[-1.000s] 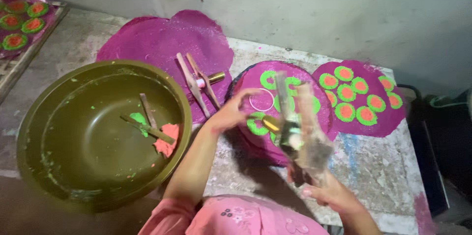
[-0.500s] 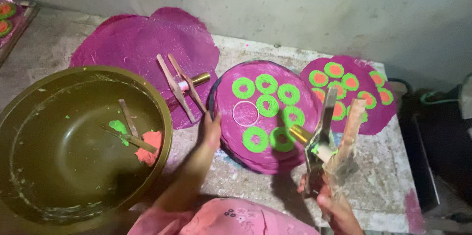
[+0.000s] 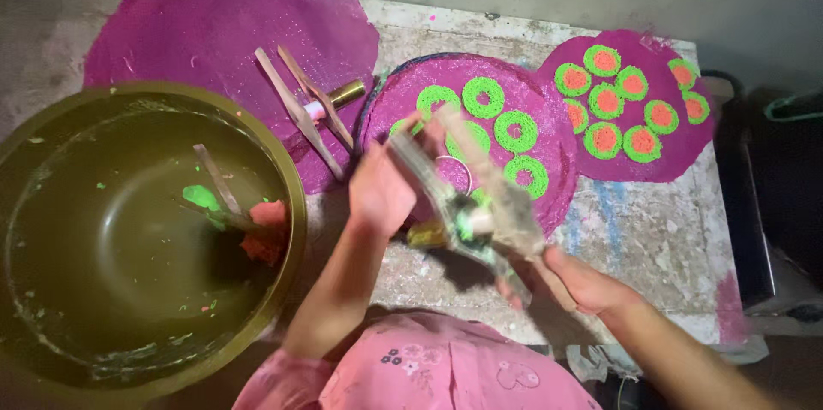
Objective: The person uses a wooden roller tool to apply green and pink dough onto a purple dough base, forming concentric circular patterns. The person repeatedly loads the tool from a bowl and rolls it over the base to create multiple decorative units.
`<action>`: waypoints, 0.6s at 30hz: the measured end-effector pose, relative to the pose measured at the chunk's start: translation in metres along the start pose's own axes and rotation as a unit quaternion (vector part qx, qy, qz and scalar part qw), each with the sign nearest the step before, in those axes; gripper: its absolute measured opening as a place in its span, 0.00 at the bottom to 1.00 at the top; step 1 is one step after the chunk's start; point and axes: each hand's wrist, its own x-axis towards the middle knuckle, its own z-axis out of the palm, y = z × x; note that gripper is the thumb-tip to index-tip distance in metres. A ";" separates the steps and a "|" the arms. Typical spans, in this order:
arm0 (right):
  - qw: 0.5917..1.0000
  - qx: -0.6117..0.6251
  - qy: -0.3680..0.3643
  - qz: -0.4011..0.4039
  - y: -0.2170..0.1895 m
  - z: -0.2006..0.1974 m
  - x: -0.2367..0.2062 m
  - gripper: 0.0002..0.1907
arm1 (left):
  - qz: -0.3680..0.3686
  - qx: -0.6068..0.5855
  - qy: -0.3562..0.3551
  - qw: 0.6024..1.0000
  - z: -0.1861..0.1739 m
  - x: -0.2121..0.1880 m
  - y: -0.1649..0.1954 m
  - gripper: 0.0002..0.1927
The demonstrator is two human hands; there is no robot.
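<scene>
Both hands are gripping a wooden press tool (image 3: 467, 204) above the near edge of a round purple mat (image 3: 480, 131) on the worktop (image 3: 651, 230). The right hand (image 3: 579, 281) is closing its fingers around the tool's lower handles; the left hand (image 3: 381, 191) is clasping the upper end (motion blur is obscuring the exact finger placement). The mat is carrying green rings (image 3: 484, 97). A second press (image 3: 309, 110) is lying on a bare purple mat (image 3: 231, 24). A large olive bowl (image 3: 283, 178) is sitting to the left.
</scene>
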 end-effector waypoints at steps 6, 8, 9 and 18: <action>0.974 -0.082 0.081 0.194 -0.065 -0.015 0.006 0.36 | -0.066 -0.189 -0.188 0.962 0.000 0.047 0.000 0.33; 0.954 -0.155 0.119 0.227 -0.091 -0.023 0.009 0.37 | -0.051 -0.188 -0.170 0.966 -0.010 0.061 -0.010 0.23; 0.947 -0.177 0.130 0.233 -0.102 -0.025 0.013 0.38 | -0.049 -0.192 -0.158 0.967 -0.016 0.068 -0.015 0.19; 0.877 -0.368 0.208 0.229 -0.136 0.002 0.068 0.39 | 0.005 -0.321 -0.127 0.939 -0.064 0.108 -0.020 0.09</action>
